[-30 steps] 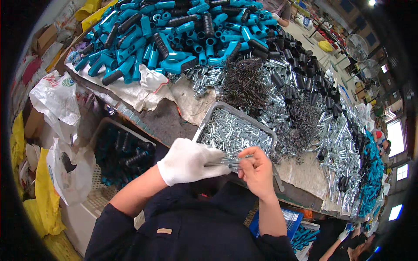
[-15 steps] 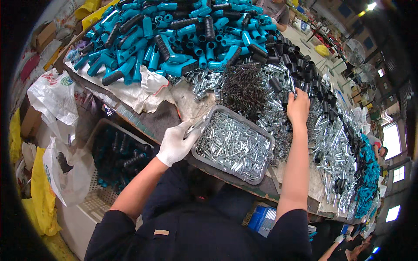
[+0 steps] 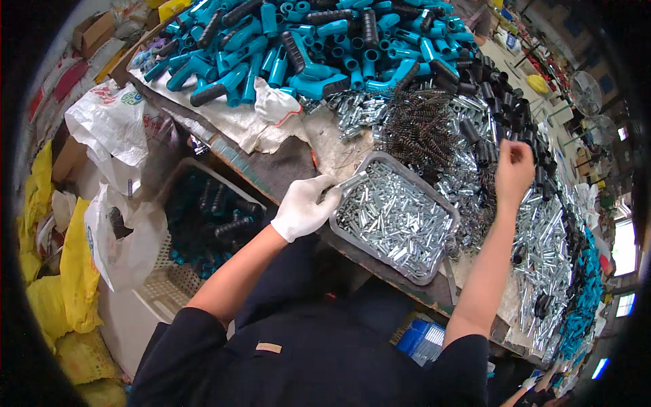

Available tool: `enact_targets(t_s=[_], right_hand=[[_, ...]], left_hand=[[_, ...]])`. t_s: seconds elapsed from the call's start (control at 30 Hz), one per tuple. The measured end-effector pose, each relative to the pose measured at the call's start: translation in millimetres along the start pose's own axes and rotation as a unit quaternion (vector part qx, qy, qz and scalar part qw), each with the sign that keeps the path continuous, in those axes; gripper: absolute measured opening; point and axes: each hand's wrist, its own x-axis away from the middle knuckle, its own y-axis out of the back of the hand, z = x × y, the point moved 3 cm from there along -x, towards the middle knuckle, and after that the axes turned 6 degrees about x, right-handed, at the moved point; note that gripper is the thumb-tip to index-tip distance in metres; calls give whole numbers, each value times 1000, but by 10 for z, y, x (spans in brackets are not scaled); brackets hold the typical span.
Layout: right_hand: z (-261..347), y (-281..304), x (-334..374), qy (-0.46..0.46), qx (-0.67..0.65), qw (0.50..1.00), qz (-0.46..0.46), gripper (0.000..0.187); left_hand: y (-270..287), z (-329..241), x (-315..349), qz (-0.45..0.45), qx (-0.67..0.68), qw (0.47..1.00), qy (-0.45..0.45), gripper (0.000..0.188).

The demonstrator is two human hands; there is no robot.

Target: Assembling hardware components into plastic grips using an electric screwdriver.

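Note:
My left hand [image 3: 308,205], in a white glove, pinches a short silvery metal tube [image 3: 352,182] above the near left corner of a grey tray [image 3: 337,234]. The tray is filled with small metal pins [image 3: 393,220]. Bare and with its fingers curled, my right hand [image 3: 515,173] hovers at the heap of black plastic sleeves [image 3: 485,150], right of the tray. Whatever is between its fingertips is hidden or too small to make out. Behind the tray lies a tangle of dark coil springs [image 3: 417,129], with loose silvery parts [image 3: 356,112] on its left.
Teal and black handles [image 3: 312,54] are piled at the back. Long metal rods [image 3: 542,258] spread to the right. A crate [image 3: 159,288] of handles stands below the table at left, near white plastic bags [image 3: 112,136]. A white glove [image 3: 274,105] lies on cloth.
The view has shifted, so the table appears farther right. My right hand has moved slightly right, and the metal piece at its fingertips no longer shows clearly. My left hand still holds its tube.

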Motion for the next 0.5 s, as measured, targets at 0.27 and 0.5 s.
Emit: enact_targets(t_s=[0.27, 0.5], right_hand=[[661, 185, 1505, -188, -367, 864, 288, 20], [566, 350, 2204, -239, -397, 822, 332, 22]], left_hand=[[78, -246, 169, 45, 65, 995, -54, 30], [13, -606, 480, 241, 127, 960, 70, 31]])
